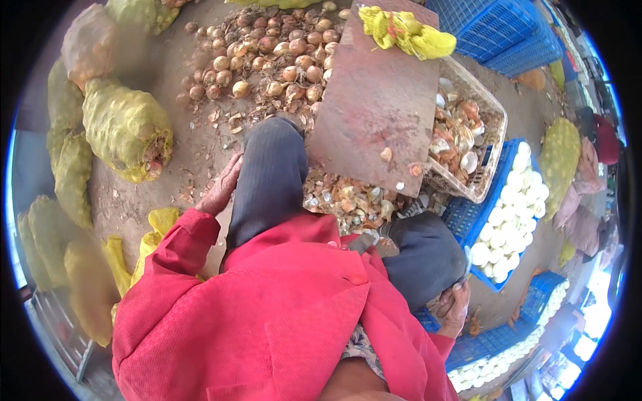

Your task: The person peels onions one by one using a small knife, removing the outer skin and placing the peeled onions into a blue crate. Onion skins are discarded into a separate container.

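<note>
My left hand lies flat against the outer side of my left knee, fingers stretched out and holding nothing I can see. Beside my right knee, my right hand has its fingers curled in by the trouser leg. A thin pale edge shows just above it; whether the hand holds that is unclear. Between my knees stands a stained board, with a few small onion scraps on it and a yellow mesh bag on its far end. Loose onion skins heap below its near edge.
Unpeeled onions spread over the floor ahead. A pale crate of skins stands right of the board, beside a blue crate of peeled white onions. Blue crates stack far right; full mesh sacks line the left.
</note>
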The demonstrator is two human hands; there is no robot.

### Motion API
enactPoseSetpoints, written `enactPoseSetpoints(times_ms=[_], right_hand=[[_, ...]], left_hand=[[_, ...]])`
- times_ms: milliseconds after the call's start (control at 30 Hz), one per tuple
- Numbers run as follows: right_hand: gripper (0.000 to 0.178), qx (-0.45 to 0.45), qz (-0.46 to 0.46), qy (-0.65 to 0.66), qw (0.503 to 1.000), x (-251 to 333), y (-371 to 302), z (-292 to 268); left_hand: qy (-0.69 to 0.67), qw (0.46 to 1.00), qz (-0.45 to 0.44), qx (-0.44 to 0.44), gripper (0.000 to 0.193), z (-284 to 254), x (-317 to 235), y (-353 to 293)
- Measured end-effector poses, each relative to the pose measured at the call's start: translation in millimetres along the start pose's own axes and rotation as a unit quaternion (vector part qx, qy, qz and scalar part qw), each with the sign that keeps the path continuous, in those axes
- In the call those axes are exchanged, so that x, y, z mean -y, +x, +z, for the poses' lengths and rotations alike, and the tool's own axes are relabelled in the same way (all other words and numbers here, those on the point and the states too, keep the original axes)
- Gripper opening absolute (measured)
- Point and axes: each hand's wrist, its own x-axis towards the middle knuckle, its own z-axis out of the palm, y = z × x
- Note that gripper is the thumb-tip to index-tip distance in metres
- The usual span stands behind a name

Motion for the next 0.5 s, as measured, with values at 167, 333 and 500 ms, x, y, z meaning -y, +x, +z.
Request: enactPoseSetpoints(times_ms=[167, 333, 500], right_hand=[[0.047, -0.077, 0.031, -0.135, 0.987, 35, 16, 26], [0.037, -0.171, 0.008, -0.184, 0.968, 74, 49, 43], [0.035, -0.116, -0.006, -0.253, 0.96, 109, 94, 119]], left_hand=[[-0.09, 0.98, -0.087, 0.154, 0.073, -48, -25, 48], [-0.066, 0.912, -0.019, 0.405, 0.089, -97, 4, 140], [0.211, 0.95, 0.014, 0.23, 0.056, -90, -39, 236]])
